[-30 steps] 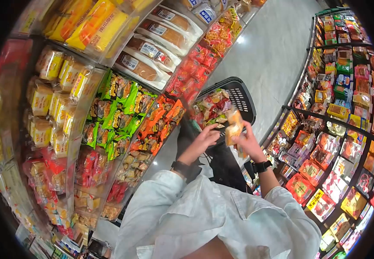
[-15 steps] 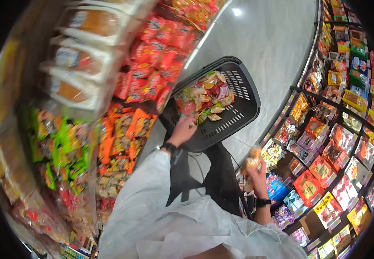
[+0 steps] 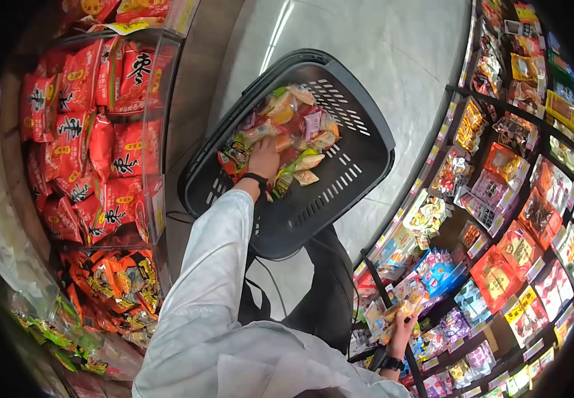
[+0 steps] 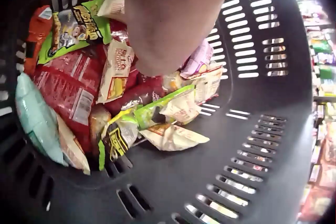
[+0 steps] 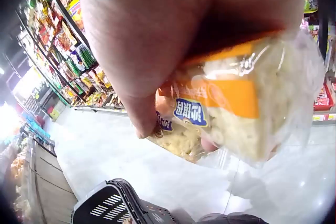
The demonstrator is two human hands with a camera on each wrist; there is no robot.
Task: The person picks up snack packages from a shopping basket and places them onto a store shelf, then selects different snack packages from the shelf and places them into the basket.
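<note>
My left hand (image 3: 264, 159) reaches down into a black shopping basket (image 3: 360, 179), its fingers lying over the snack packets on the left side. In the left wrist view, the hand covers part of the pile, with a red packet (image 4: 71, 85), a green packet (image 4: 79, 30) and cream-coloured packets (image 4: 176, 138) around it. Out to the right, my right hand (image 3: 401, 331) grips clear-wrapped sachima packs (image 5: 231, 111) with orange bands, held in front of the right-hand shelves. The right wrist view shows its thumb and fingers around the wrappers.
Red snack bags (image 3: 75, 146) fill the left shelf bins, with orange packets (image 3: 121, 278) below them. Tiered shelves of boxed and bagged sweets (image 3: 492, 272) line the right side. Grey tiled floor (image 3: 340, 40) runs between. A cable (image 3: 277, 292) hangs below the basket.
My left hand has moved from beside the basket onto the packets inside it. My right hand has swung right and down with the sachima packs. The view has shifted along the left shelves.
</note>
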